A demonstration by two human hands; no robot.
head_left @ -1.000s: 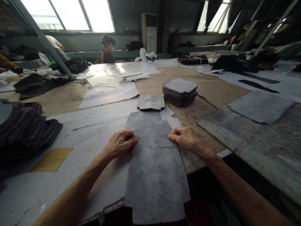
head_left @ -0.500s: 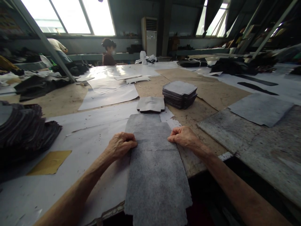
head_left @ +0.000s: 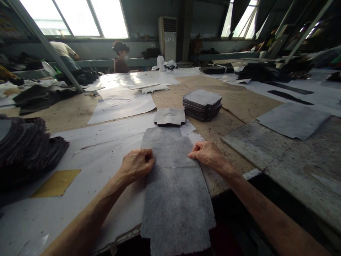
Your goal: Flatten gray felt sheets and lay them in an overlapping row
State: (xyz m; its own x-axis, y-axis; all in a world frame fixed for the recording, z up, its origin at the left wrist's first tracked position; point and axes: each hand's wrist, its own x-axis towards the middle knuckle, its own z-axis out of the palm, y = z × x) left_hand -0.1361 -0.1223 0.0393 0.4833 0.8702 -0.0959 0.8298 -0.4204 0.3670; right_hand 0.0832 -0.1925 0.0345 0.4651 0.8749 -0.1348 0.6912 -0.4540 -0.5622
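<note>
A long grey felt-like fabric piece [head_left: 177, 199] with notched corners lies in front of me, its near end hanging past the table edge. A crease or seam runs across it between my hands. My left hand [head_left: 137, 161] pinches its left edge, fingers curled in. On the opposite edge, my right hand [head_left: 206, 154] grips with thumb and forefinger pressed together. Just beyond the far end sits a small low stack of light grey cut pieces [head_left: 169, 116]. Behind it to the right stands a taller stack of grey cut pieces [head_left: 201, 103].
On the left are a big dark stack of pieces [head_left: 26, 149] and a yellow-brown scrap [head_left: 56, 183]. A speckled board [head_left: 293, 160] with a grey sheet [head_left: 294, 120] lies at right. White paper [head_left: 106, 149] covers the left table. Two people are in the background, one seated [head_left: 122, 62].
The view has shifted slightly. Both hands stay at the edges of the grey fabric piece; the fingers of my left hand are curled in a little more.
</note>
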